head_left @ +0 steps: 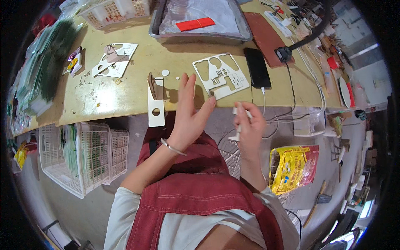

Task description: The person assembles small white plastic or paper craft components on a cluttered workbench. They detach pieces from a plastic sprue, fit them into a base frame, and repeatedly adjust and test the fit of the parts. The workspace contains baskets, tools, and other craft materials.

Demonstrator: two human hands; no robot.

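R hand point(250, 123) pinching white pc point(237, 136). L hand point(187, 110) spread, nothing gripped. Panel point(222, 71) just beyond both, strip point(156, 103) left of L, phone point(257, 68) beyond R.

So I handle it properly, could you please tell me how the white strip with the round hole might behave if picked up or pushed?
The white strip is probably stiff, as its end juts straight past the table edge. It looks thin, so it is likely light. Pushed farther out, it might tip off.
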